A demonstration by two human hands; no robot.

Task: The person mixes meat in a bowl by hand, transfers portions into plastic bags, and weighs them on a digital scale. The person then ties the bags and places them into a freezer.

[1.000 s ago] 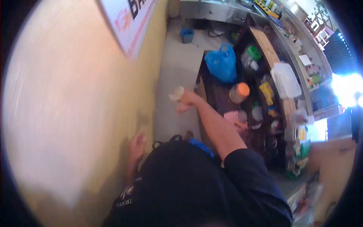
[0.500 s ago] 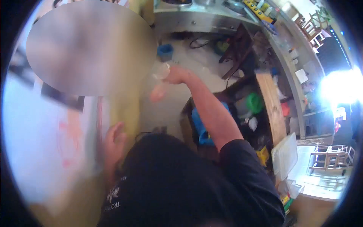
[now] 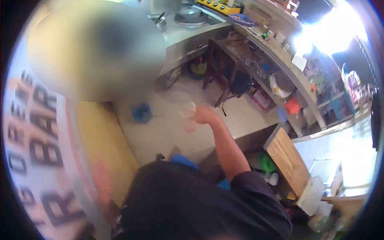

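Note:
In front of my body, my right hand [image 3: 201, 115] is closed round a small pale, partly see-through object [image 3: 187, 109], too blurred to name, above the light floor [image 3: 160, 136]. My left hand [image 3: 102, 180], at the lower left beside the lettered banner [image 3: 46, 132], is smeared by motion, so its fingers cannot be made out. Nothing distinct shows in it.
A blue container [image 3: 141, 113] stands on the floor. Beyond are a counter [image 3: 192, 38] with pans, a dark wooden chair [image 3: 216, 68] and a cluttered shelf [image 3: 276, 52]. A wooden board [image 3: 288, 156] lies over a dark, filled unit on the right.
The view has turned and moved, bringing more floor and shelving into sight. My right hand still holds the pale object out in front. My left hand shows lower and more blurred.

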